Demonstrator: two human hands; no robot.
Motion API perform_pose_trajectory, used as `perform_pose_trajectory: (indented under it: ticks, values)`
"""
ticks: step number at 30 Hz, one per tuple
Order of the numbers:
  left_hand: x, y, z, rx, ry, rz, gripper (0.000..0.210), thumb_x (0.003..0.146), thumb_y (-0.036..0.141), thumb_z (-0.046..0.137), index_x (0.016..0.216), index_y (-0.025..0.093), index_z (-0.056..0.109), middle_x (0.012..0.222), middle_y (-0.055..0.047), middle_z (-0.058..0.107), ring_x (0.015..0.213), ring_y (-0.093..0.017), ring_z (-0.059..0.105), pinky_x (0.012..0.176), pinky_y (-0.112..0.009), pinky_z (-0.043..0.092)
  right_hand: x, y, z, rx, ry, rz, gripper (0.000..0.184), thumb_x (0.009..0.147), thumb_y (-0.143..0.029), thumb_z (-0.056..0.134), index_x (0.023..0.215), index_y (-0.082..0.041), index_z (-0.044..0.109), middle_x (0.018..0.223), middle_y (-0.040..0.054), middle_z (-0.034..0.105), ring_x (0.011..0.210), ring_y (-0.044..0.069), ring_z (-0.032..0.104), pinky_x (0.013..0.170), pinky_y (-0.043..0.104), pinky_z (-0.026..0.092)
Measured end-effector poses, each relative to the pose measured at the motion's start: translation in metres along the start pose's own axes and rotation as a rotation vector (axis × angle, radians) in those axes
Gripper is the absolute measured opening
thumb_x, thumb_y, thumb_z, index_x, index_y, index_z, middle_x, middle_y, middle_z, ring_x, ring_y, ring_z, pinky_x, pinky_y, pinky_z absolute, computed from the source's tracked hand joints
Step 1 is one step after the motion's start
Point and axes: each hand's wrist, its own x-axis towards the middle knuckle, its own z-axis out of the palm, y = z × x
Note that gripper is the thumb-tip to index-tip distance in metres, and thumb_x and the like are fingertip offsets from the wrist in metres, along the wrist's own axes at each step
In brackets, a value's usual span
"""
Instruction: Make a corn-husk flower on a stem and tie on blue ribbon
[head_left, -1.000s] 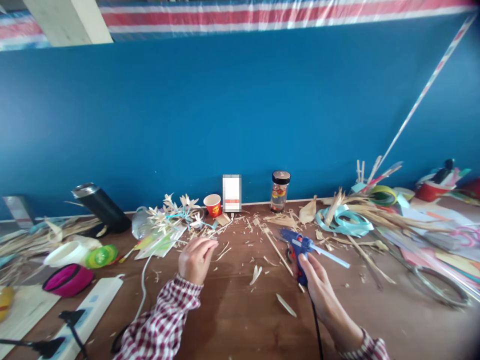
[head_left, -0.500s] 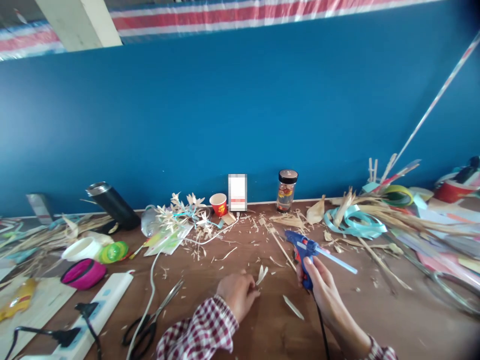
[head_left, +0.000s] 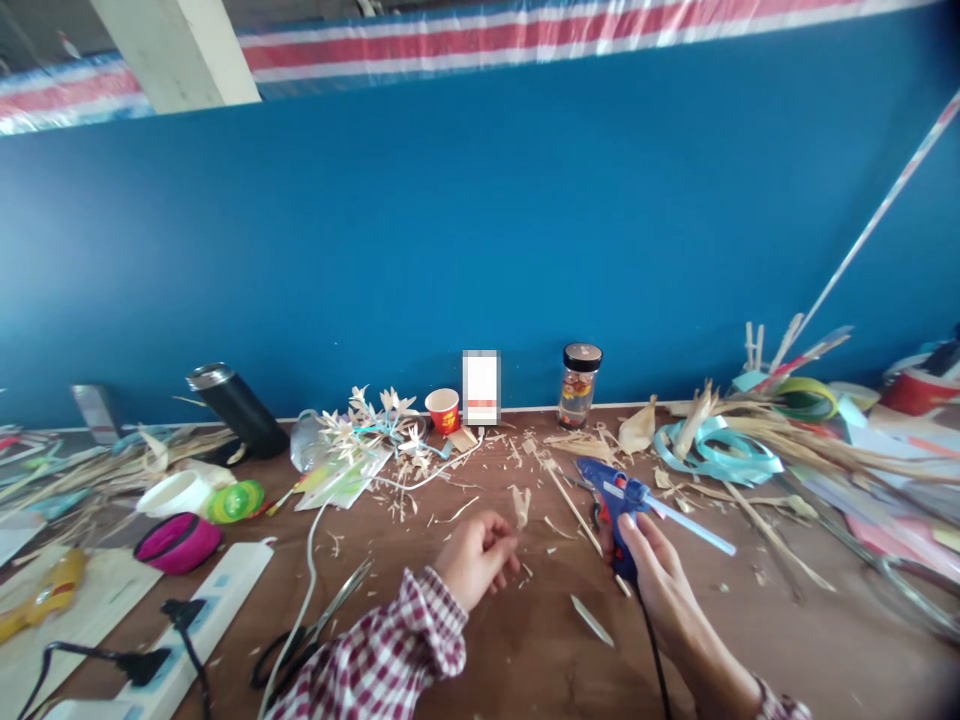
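My right hand [head_left: 652,570] is wrapped round the handle of a blue glue gun [head_left: 613,490]. A clear glue stick [head_left: 694,527] juts from its back, and its nozzle points up and left. To the left, my left hand [head_left: 480,560] is closed in a pinch. A small pale dried-husk flower piece [head_left: 520,507] stands at its fingertips, slightly blurred. A loose pale husk strip [head_left: 592,621] lies on the table between the two hands.
Scissors [head_left: 322,615] and a white power strip [head_left: 202,625] lie at left. A bunch of husk flowers [head_left: 375,425], a red paper cup [head_left: 442,410] and a lidded jar [head_left: 579,388] stand along the blue partition [head_left: 480,230]. Light-blue ribbon [head_left: 720,450] lies at right.
My left hand has lifted a little away from me, and the husk piece has risen with it. The glue gun stays in my right hand, shifted slightly right in view.
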Motion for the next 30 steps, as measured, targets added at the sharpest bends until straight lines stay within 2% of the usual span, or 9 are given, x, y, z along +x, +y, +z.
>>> perform_pose_trajectory:
  ticks: [2, 4, 8, 11, 15, 21, 25, 27, 30]
  values:
    - [0.006, 0.005, -0.005, -0.209, 0.014, -0.035, 0.028, 0.071, 0.037, 0.058, 0.086, 0.015, 0.057, 0.063, -0.002, 0.064, 0.039, -0.007, 0.047, 0.038, -0.018, 0.034, 0.002, -0.008, 0.001, -0.002, -0.018, -0.016, 0.029, 0.083, -0.047, 0.047, 0.081, -0.020, 0.055, 0.067, -0.0005, 0.055, 0.054, 0.013, 0.044, 0.051, 0.024, 0.038]
    - [0.013, 0.005, -0.007, -0.335, 0.080, -0.063, 0.034, 0.067, 0.040, 0.062, 0.087, 0.013, 0.059, 0.065, -0.003, 0.064, 0.039, -0.005, 0.044, 0.036, -0.016, 0.030, 0.004, -0.018, 0.004, -0.009, -0.063, -0.049, 0.030, 0.084, -0.048, 0.045, 0.076, -0.020, 0.055, 0.066, -0.0004, 0.055, 0.054, 0.013, 0.044, 0.052, 0.025, 0.038]
    - [0.025, -0.007, -0.005, -0.419, 0.166, -0.067, 0.035, 0.065, 0.040, 0.065, 0.087, 0.012, 0.063, 0.065, -0.002, 0.065, 0.038, -0.003, 0.037, 0.033, -0.014, 0.021, 0.008, -0.028, 0.016, 0.005, -0.142, -0.103, 0.033, 0.086, -0.046, 0.042, 0.067, -0.020, 0.048, 0.057, -0.0016, 0.049, 0.051, 0.012, 0.042, 0.050, 0.024, 0.037]
    - [0.030, -0.017, 0.000, -0.488, 0.200, -0.029, 0.032, 0.063, 0.037, 0.068, 0.084, 0.012, 0.065, 0.064, -0.003, 0.065, 0.046, -0.005, 0.043, 0.037, -0.014, 0.027, 0.010, -0.019, 0.025, 0.035, -0.162, -0.096, 0.028, 0.083, -0.045, 0.048, 0.072, -0.020, 0.046, 0.054, -0.0046, 0.044, 0.047, 0.010, 0.038, 0.046, 0.023, 0.034]
    - [0.034, -0.022, 0.008, -0.644, 0.189, -0.047, 0.033, 0.061, 0.037, 0.071, 0.082, 0.012, 0.065, 0.062, -0.002, 0.064, 0.049, -0.006, 0.050, 0.044, -0.015, 0.036, 0.016, -0.007, 0.037, -0.051, -0.076, -0.049, 0.029, 0.072, -0.044, 0.063, 0.075, -0.019, 0.048, 0.049, -0.0073, 0.042, 0.044, 0.008, 0.036, 0.043, 0.021, 0.030]
    - [0.039, -0.022, 0.017, -0.834, 0.244, -0.129, 0.036, 0.058, 0.030, 0.075, 0.087, 0.014, 0.062, 0.061, 0.000, 0.062, 0.049, -0.006, 0.053, 0.045, -0.015, 0.042, 0.025, 0.000, 0.049, 0.019, 0.007, -0.045, 0.033, 0.070, -0.048, 0.063, 0.071, -0.020, 0.046, 0.046, -0.0080, 0.040, 0.042, 0.008, 0.034, 0.042, 0.021, 0.030]
    - [0.041, -0.026, 0.015, -0.881, 0.279, -0.121, 0.026, 0.059, 0.024, 0.075, 0.082, 0.014, 0.065, 0.070, -0.001, 0.061, 0.046, -0.002, 0.047, 0.035, -0.010, 0.033, 0.027, 0.009, 0.046, 0.023, -0.010, -0.061, 0.031, 0.075, -0.048, 0.059, 0.070, -0.020, 0.045, 0.051, -0.0063, 0.042, 0.045, 0.009, 0.036, 0.045, 0.021, 0.032]
    - [0.042, -0.029, 0.012, -0.884, 0.295, -0.137, 0.022, 0.060, 0.021, 0.074, 0.079, 0.014, 0.067, 0.067, -0.001, 0.059, 0.044, -0.001, 0.043, 0.031, -0.008, 0.025, 0.027, 0.012, 0.044, 0.033, -0.025, -0.066, 0.030, 0.076, -0.048, 0.057, 0.069, -0.020, 0.046, 0.054, -0.0049, 0.045, 0.048, 0.010, 0.039, 0.047, 0.022, 0.034]
    - [0.043, -0.031, 0.008, -0.879, 0.303, -0.162, 0.021, 0.059, 0.019, 0.074, 0.078, 0.013, 0.067, 0.063, 0.000, 0.057, 0.043, -0.001, 0.042, 0.031, -0.008, 0.023, 0.025, 0.013, 0.042, 0.041, -0.049, -0.072, 0.030, 0.077, -0.049, 0.055, 0.069, -0.020, 0.048, 0.057, -0.0034, 0.048, 0.050, 0.011, 0.041, 0.049, 0.023, 0.035]
